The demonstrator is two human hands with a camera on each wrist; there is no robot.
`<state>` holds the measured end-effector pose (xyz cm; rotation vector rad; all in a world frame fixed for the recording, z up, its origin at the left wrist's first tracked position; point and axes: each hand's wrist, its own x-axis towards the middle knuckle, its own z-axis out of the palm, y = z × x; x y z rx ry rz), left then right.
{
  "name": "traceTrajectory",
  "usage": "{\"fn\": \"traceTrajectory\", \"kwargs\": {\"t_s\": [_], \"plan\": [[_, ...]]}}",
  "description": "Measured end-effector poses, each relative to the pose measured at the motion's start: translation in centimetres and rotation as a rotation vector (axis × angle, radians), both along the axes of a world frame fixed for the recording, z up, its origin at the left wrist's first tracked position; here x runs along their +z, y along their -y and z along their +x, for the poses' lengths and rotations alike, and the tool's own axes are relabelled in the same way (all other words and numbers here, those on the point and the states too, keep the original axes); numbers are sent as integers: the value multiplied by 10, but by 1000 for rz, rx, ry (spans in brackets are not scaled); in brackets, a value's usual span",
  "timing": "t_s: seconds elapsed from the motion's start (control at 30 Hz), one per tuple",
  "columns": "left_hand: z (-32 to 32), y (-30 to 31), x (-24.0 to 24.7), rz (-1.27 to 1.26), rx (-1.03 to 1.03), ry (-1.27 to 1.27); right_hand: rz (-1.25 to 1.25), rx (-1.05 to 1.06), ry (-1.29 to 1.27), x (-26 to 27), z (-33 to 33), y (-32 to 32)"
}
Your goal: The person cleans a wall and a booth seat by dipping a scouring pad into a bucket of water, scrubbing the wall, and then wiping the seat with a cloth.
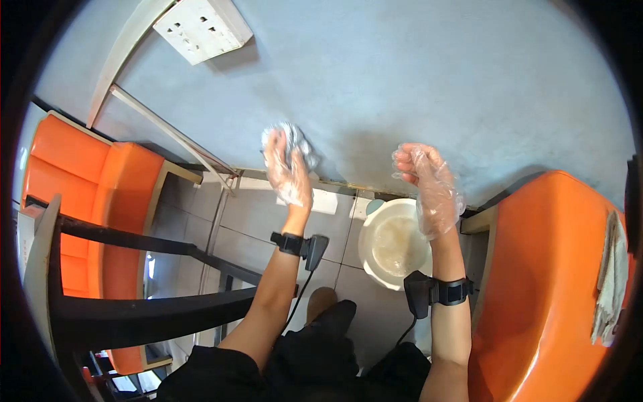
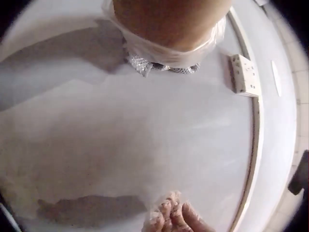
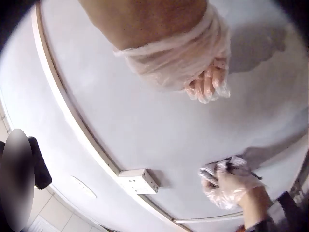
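Both hands wear clear plastic gloves. My left hand (image 1: 289, 171) holds a silvery mesh scouring cloth (image 1: 307, 151) against the grey-blue wall (image 1: 402, 74); part of the cloth is hidden behind the fingers. Its mesh edge (image 2: 141, 65) pokes out past the glove in the left wrist view. To the right, my right hand (image 1: 432, 184) hovers near the wall with nothing in it, its fingers (image 3: 207, 84) loosely bent. A cream basin (image 1: 367, 244) of cloudy water stands on the floor below the right hand.
Orange seats stand at the left (image 1: 74, 167) and right (image 1: 536, 268), the right one with a grey rag (image 1: 611, 281) on it. A white socket box (image 1: 201, 30) juts from the wall at upper left. Dark chair rails (image 1: 154, 315) lie near the left forearm.
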<state>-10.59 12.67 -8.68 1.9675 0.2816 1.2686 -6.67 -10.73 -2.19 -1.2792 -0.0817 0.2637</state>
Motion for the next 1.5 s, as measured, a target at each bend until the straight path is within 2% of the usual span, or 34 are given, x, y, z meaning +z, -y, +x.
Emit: {"fn": "traceTrajectory", "kwargs": {"t_s": [0.07, 0.1, 0.2, 0.23, 0.3, 0.33, 0.4, 0.47, 0.53, 0.57, 0.67, 0.7, 0.77, 0.83, 0.9, 0.97, 1.0, 1.07, 1.1, 1.17, 1.3, 1.37, 1.4, 1.5], "plan": [[13, -11, 28, 68, 13, 115, 23, 8, 26, 3, 1, -6], [24, -13, 42, -5, -51, 303, 8, 33, 39, 10, 1, -11], [28, -9, 92, 64, -28, 302, 2, 67, 42, 29, -4, -22], [28, -11, 88, 64, -31, 295, 16, 86, 47, 30, -5, -25], [27, -20, 75, 246, 116, 212, 19, 101, 47, 24, -3, -29], [24, -16, 67, 247, 146, 192, 24, 118, 54, 20, -1, -33], [20, -23, 18, 321, 215, 45, 10, 130, 45, 11, -1, -38], [8, -13, -20, 314, 135, -87, -7, 140, 34, -1, -2, -41], [4, -8, -54, 107, 41, -220, -50, 170, 42, -15, -2, -46], [5, -8, -64, 147, 65, -249, -53, 169, 45, -20, -2, -45], [5, -9, -52, 46, 41, -227, -115, 224, 29, -28, -3, -33], [8, -10, -41, -51, 33, -133, -98, 217, 47, -28, -1, -29], [9, -14, 5, 30, 187, -161, -80, 204, 63, -28, -2, -24], [18, -34, 31, 65, 219, -6, -53, 136, 15, -17, -3, -21], [27, -49, 72, 112, 189, 211, -52, 128, 0, -9, -3, -21], [28, -49, 116, 252, 196, 293, -50, 121, -20, -3, -4, -22], [34, -49, 125, 170, 131, 342, -39, 121, 7, 1, -3, -22], [43, -52, 111, 271, 116, 420, -23, 120, 31, 4, -2, -24], [30, -42, 104, 539, 396, 171, -15, 120, 53, 6, -2, -26], [30, -36, 42, 624, 327, 142, -7, 117, 75, 4, 0, -28], [5, 3, -32, 394, -28, -256, -41, 148, 33, -13, 2, -31], [7, 5, -52, 248, -82, -274, -55, 154, 34, -17, 2, -28], [7, 3, -53, 261, -88, -287, -74, 134, 14, -21, 1, -23], [9, -7, -31, 207, -147, -173, -85, 84, -17, -37, 12, -8]]}}
